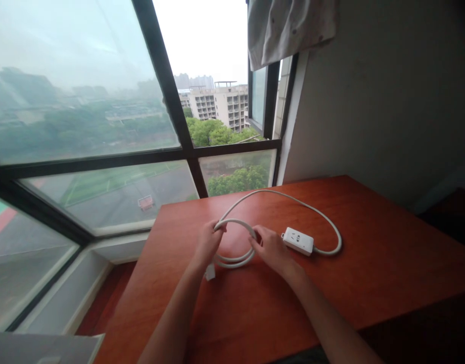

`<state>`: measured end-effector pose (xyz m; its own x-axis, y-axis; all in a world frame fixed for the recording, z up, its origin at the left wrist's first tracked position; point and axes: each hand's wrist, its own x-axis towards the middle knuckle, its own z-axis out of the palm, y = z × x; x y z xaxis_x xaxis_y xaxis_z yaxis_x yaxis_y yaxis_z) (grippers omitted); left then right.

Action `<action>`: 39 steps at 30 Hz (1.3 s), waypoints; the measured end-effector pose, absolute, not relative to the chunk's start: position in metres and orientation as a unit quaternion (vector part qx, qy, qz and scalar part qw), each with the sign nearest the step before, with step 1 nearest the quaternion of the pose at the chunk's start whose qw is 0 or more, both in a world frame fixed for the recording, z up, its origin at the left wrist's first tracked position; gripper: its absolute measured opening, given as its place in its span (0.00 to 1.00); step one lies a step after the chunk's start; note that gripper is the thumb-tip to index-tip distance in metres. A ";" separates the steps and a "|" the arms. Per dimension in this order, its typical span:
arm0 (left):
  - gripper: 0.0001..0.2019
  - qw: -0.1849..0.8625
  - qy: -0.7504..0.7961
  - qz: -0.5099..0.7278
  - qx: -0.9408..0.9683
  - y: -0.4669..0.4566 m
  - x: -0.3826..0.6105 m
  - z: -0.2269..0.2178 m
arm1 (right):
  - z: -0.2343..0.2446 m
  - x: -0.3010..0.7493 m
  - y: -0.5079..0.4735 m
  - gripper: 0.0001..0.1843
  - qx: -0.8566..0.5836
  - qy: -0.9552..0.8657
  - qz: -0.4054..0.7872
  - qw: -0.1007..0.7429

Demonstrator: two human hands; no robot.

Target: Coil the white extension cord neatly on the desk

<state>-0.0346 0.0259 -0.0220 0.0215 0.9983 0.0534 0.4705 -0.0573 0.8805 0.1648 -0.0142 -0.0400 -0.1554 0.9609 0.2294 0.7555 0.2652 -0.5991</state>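
Observation:
A white power cord (pixel 236 262) is looped into a coil above the reddish-brown table (pixel 354 283). My left hand (pixel 210 242) is closed around the coil's left side, and my right hand (pixel 270 246) grips its right side. From the coil, one length of cord arcs over the table and bends back to a white power strip (pixel 298 240), which lies to the right of my right hand with its socket face up. The white plug (pixel 210 272) shows just below my left hand, partly hidden by the wrist.
Beyond the table's far edge stands a large dark-framed window (pixel 189 146), with one pane open at the right. A pale cloth (pixel 289 30) hangs at its top. A plain wall (pixel 369 111) borders the table's right side. Reddish flooring (pixel 107 298) shows at the left.

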 end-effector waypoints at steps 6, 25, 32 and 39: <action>0.09 0.254 0.545 0.340 0.723 0.026 -0.051 -0.007 | -0.014 0.175 -0.002 0.14 -0.517 -0.756 0.148 0.374; 0.14 0.485 0.438 0.635 0.411 0.031 -0.056 0.008 | 0.060 0.180 0.053 0.13 -0.345 -0.845 0.260 0.317; 0.16 0.563 0.370 0.691 0.264 0.030 -0.045 0.000 | 0.033 0.178 0.033 0.20 -0.293 -0.753 0.496 0.317; 0.19 0.577 0.366 0.701 0.203 0.024 -0.026 -0.014 | 0.018 0.148 0.030 0.21 -0.329 -0.637 0.552 0.426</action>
